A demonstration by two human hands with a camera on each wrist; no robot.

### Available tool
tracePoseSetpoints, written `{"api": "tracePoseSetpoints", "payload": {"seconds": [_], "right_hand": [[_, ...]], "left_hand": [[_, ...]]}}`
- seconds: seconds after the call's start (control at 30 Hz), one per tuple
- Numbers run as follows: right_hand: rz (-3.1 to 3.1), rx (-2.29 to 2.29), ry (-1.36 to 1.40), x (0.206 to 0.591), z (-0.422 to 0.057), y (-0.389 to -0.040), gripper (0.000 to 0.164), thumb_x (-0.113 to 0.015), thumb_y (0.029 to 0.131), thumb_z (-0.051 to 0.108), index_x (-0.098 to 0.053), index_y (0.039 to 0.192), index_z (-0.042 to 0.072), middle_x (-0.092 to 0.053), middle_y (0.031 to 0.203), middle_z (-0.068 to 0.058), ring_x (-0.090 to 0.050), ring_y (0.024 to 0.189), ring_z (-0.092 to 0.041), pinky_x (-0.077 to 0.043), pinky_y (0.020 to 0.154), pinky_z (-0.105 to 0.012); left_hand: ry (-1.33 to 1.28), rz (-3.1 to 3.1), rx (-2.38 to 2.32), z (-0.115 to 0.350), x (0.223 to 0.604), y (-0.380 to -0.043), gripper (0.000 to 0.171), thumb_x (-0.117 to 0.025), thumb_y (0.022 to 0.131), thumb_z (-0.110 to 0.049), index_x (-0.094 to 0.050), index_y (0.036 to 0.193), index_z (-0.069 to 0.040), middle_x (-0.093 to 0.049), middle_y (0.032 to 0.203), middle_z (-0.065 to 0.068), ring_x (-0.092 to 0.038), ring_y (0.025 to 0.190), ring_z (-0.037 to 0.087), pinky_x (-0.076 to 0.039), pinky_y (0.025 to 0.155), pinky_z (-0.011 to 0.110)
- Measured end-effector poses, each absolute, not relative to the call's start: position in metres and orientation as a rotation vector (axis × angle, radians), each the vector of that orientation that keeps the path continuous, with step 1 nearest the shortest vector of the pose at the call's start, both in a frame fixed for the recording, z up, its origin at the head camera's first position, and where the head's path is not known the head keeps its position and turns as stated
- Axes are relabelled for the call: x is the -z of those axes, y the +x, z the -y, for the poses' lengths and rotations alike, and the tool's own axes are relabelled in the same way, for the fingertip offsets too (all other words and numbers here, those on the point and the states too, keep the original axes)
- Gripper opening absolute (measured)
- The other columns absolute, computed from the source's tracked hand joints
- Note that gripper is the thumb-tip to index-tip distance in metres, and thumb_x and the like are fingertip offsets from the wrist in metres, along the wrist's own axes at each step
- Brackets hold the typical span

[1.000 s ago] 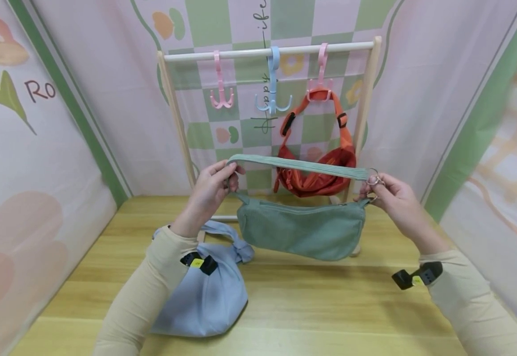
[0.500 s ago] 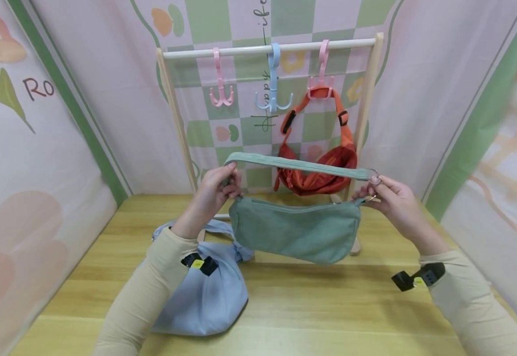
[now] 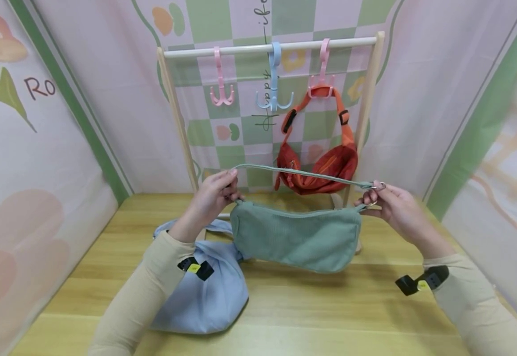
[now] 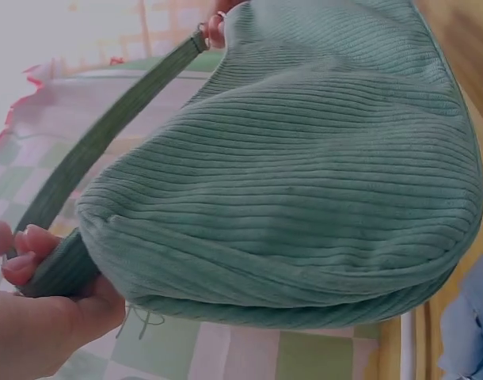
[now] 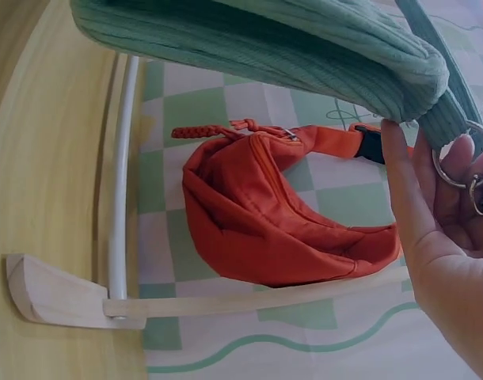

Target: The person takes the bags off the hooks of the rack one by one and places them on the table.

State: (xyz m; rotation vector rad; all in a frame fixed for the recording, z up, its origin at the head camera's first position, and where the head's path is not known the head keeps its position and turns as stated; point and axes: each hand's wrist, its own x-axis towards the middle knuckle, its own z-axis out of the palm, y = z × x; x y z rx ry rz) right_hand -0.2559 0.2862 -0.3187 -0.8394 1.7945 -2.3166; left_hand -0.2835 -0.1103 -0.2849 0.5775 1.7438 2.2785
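A green corduroy shoulder bag hangs in the air between both hands, above the wooden table. My left hand pinches its strap where it joins the left end, seen close up in the left wrist view, where fingers curl round the strap. At the other end my right hand grips the strap by its metal rings. The strap stretches in a shallow arch over the zipped top. Behind it, a red-orange waist bag hangs by its belt from a pink hook.
A rack with a white rail and wooden posts stands at the back. From it hang a pink hook, a blue hook and the second pink hook. A light blue bag lies on the table, partly behind the left arm.
The green bag has sunk slightly, and its strap has turned from showing its flat face to showing its thin edge. Both hands keep hold and have shifted a little downward.
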Motion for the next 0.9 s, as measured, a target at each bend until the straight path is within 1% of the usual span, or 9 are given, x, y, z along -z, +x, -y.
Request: {"api": "tracePoseSetpoints", "payload": {"seconds": [0.1,0.3,0.43,0.53,0.57,0.67,0.77,0.9], "right_hand": [[-1.801,2.295,-0.829,0.321,-0.287,-0.256,0.032,-0.032,0.104,0.015,-0.054,0.084,0.005,-0.06,0.084,-0.002,-0.068,0.091,-0.015,-0.057,0.078,-0.031],[-1.805,2.253,-0.799,0.324,-0.29,-0.255,0.033,-0.032,0.104,0.015,-0.055,0.083,0.007,-0.06,0.082,-0.001,-0.067,0.088,-0.014,-0.057,0.074,-0.032],[-1.828,2.208,-0.785,0.328,-0.292,-0.253,0.033,-0.032,0.105,0.015,-0.055,0.082,0.007,-0.061,0.084,-0.001,-0.066,0.087,-0.013,-0.057,0.073,-0.031],[-1.837,2.175,-0.78,0.333,-0.293,-0.253,0.033,-0.032,0.105,0.015,-0.054,0.081,0.008,-0.061,0.084,-0.001,-0.066,0.086,-0.012,-0.057,0.073,-0.03],[-1.844,2.163,-0.774,0.334,-0.293,-0.253,0.033,-0.031,0.105,0.016,-0.053,0.081,0.009,-0.061,0.084,0.0,-0.065,0.086,-0.011,-0.057,0.072,-0.03],[-1.874,2.122,-0.747,0.338,-0.294,-0.254,0.033,-0.031,0.105,0.018,-0.052,0.081,0.01,-0.059,0.083,0.001,-0.064,0.083,-0.01,-0.057,0.071,-0.03],[-1.892,2.088,-0.725,0.342,-0.294,-0.254,0.034,-0.03,0.105,0.019,-0.05,0.08,0.011,-0.057,0.081,0.002,-0.062,0.082,-0.009,-0.056,0.071,-0.031],[-1.837,2.096,-0.744,0.345,-0.296,-0.254,0.032,-0.028,0.105,0.017,-0.049,0.082,0.011,-0.055,0.082,0.003,-0.062,0.083,-0.01,-0.057,0.073,-0.033]], "left_hand": [[0.54,-1.779,-2.233,0.11,0.286,-0.282,0.032,-0.042,0.102,-0.027,-0.042,0.075,-0.008,-0.031,0.059,0.0,-0.045,0.061,0.013,-0.053,0.079,0.031],[0.495,-1.858,-2.134,0.111,0.288,-0.28,0.036,-0.042,0.102,-0.031,-0.044,0.076,-0.006,-0.044,0.061,0.002,-0.056,0.064,0.015,-0.054,0.085,0.039],[0.464,-1.869,-2.082,0.112,0.291,-0.278,0.037,-0.042,0.102,-0.032,-0.046,0.077,-0.005,-0.049,0.064,0.003,-0.057,0.064,0.015,-0.053,0.088,0.042],[0.448,-1.871,-2.07,0.112,0.293,-0.277,0.037,-0.043,0.101,-0.033,-0.047,0.078,-0.005,-0.049,0.064,0.003,-0.057,0.064,0.015,-0.053,0.09,0.043],[0.448,-1.873,-2.067,0.112,0.294,-0.277,0.037,-0.043,0.101,-0.034,-0.046,0.078,-0.005,-0.048,0.063,0.003,-0.057,0.064,0.015,-0.053,0.089,0.043],[0.453,-1.885,-2.063,0.113,0.296,-0.276,0.037,-0.041,0.102,-0.033,-0.046,0.079,-0.005,-0.045,0.063,0.002,-0.057,0.064,0.015,-0.054,0.083,0.037],[0.452,-1.883,-2.05,0.113,0.298,-0.276,0.036,-0.039,0.103,-0.033,-0.046,0.08,-0.006,-0.043,0.064,0.001,-0.056,0.065,0.015,-0.052,0.075,0.033],[0.442,-1.873,-2.019,0.112,0.3,-0.275,0.037,-0.038,0.103,-0.034,-0.045,0.081,-0.006,-0.043,0.065,0.0,-0.056,0.065,0.015,-0.051,0.072,0.034]]}}
